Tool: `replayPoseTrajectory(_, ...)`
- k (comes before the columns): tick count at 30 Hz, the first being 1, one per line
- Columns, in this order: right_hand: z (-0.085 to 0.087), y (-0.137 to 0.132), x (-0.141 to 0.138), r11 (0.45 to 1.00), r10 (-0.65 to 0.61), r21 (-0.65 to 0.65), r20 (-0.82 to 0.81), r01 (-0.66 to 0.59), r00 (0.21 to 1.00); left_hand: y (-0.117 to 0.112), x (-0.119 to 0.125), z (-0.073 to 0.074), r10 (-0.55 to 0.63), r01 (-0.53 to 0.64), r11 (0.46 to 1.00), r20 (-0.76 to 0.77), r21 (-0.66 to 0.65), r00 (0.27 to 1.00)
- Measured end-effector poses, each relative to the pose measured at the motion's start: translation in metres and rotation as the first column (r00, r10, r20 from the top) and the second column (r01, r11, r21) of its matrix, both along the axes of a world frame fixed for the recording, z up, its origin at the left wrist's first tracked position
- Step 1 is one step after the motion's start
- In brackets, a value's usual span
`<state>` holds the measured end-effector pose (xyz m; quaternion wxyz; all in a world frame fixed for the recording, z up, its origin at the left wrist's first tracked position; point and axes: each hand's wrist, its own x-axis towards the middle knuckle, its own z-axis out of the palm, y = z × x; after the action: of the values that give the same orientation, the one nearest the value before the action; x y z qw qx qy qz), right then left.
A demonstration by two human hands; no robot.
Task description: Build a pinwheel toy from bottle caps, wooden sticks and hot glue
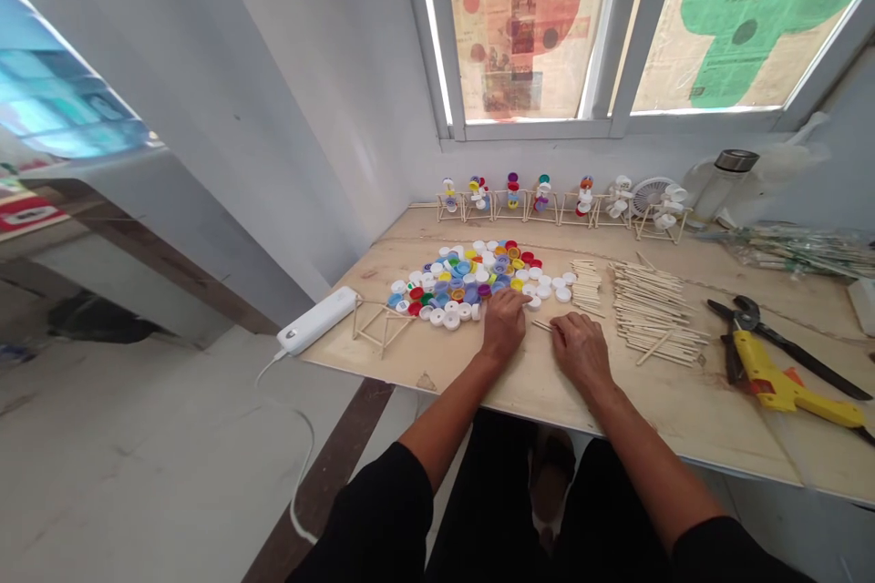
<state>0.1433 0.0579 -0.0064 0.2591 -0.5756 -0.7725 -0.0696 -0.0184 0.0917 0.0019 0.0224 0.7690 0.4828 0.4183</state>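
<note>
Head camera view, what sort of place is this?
Probably a small indoor craft workspace: the wooden table holds a spread of colourful bottle caps, a pile of thin wooden sticks and a yellow glue gun.

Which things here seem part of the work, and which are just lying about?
Seemingly part of it:
bottle caps, beside the left hand
thin stick, at the right hand
stick pile
cap-and-stick models at the back
probably the yellow glue gun and black-handled cutters, both untouched

Apparently just lying about:
small fan
steel-lidded bottle
white corded device
</note>
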Motion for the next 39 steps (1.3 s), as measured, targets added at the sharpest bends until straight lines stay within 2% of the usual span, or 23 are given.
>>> replayPoseTrajectory(5,-0.002,0.001,0.002,1.0,0.008,-0.009,-0.027,-0.008,1.0,-0.042,-0.03,0.003,0.049,-0.047,0.999,0.172,-0.015,0.984)
replayPoseTrajectory(8,-0.002,0.001,0.002,1.0,0.024,-0.015,-0.037,-0.024,0.999,-0.069,-0.058,0.001,0.189,-0.19,0.982,0.229,-0.017,0.955)
replayPoseTrajectory(10,-0.002,0.002,0.003,0.999,0.035,-0.019,-0.04,-0.036,0.999,-0.081,-0.076,0.0,0.308,-0.312,0.95,0.247,-0.023,0.919)
replayPoseTrajectory(12,-0.001,0.002,0.003,0.999,0.041,-0.023,-0.041,-0.042,0.998,-0.087,-0.092,-0.002,0.393,-0.398,0.917,0.232,-0.027,0.89)
replayPoseTrajectory(16,0.0,0.001,0.003,0.999,0.036,-0.028,-0.038,-0.037,0.999,-0.083,-0.109,-0.006,0.429,-0.424,0.903,0.112,-0.063,0.896)
replayPoseTrajectory(23,0.001,0.0,0.001,0.999,0.021,-0.034,-0.026,-0.022,0.999,-0.062,-0.106,-0.01,0.43,-0.445,0.87,-0.117,-0.214,0.895)
replayPoseTrajectory(28,0.0,0.0,0.001,0.999,0.025,-0.03,-0.032,-0.026,0.999,-0.059,-0.098,-0.01,0.398,-0.446,0.852,-0.215,-0.273,0.892)
replayPoseTrajectory(33,-0.001,0.001,0.001,0.999,0.032,-0.016,-0.044,-0.033,0.998,-0.064,-0.088,-0.01,0.351,-0.404,0.881,-0.234,-0.246,0.907)
replayPoseTrajectory(39,-0.003,0.003,0.002,0.999,0.046,0.007,-0.049,-0.046,0.998,-0.08,-0.07,-0.009,0.222,-0.27,0.935,-0.216,-0.23,0.951)
